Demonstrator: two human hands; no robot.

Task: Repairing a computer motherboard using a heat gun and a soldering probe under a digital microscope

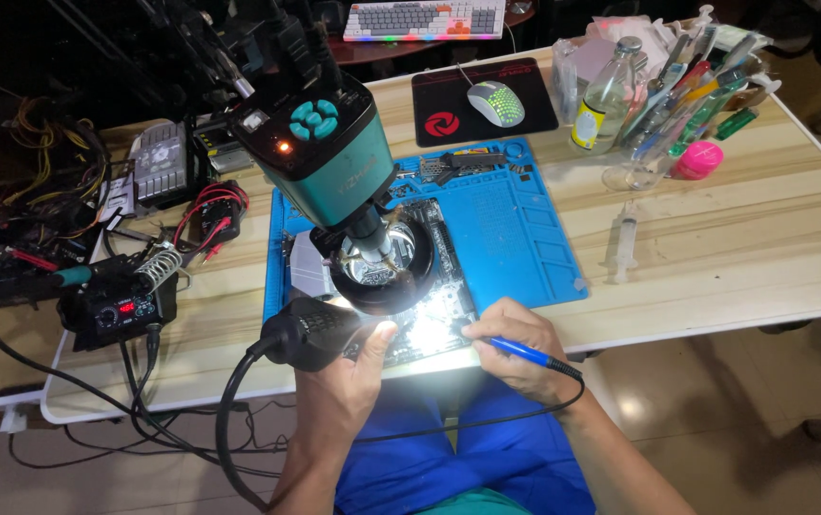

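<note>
— What do the hands hold?
— The left hand [348, 367] wraps the black hot-air handle [310, 334]; the right hand [515, 348] pinches a blue soldering iron [525, 353].
— And the circuit board [430, 329]?
— On the blue mat [515, 229], glare-washed, partly hidden under the microscope [334, 157].

The microscope [334, 157] and its ring light hide the middle of the circuit board [430, 329], and glare washes out its near edge. The soldering iron [525, 353] tip is lost in that glare.
</note>
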